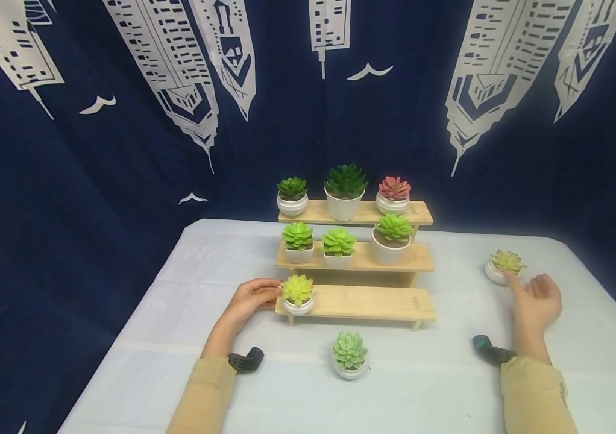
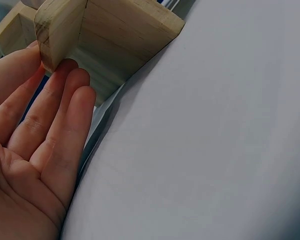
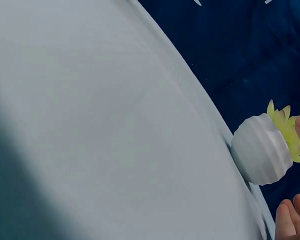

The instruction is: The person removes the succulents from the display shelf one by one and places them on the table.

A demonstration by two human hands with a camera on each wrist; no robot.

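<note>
My left hand pinches the left end of the bottom step of a wooden tiered plant stand. In the left wrist view, the thumb and fingers meet the board's end. Close by, a yellow-green potted succulent sits on that step. At the right, my right hand is beside another yellow-green succulent in a ribbed white pot, which stands on the table. In the right wrist view the thumb is close to the leaves, the other fingers apart from the pot; contact is unclear.
Several potted succulents fill the upper two steps, including a pink one and a tall dark green one. A pale green succulent stands on the white-covered table before the stand. Dark blue cloth hangs behind.
</note>
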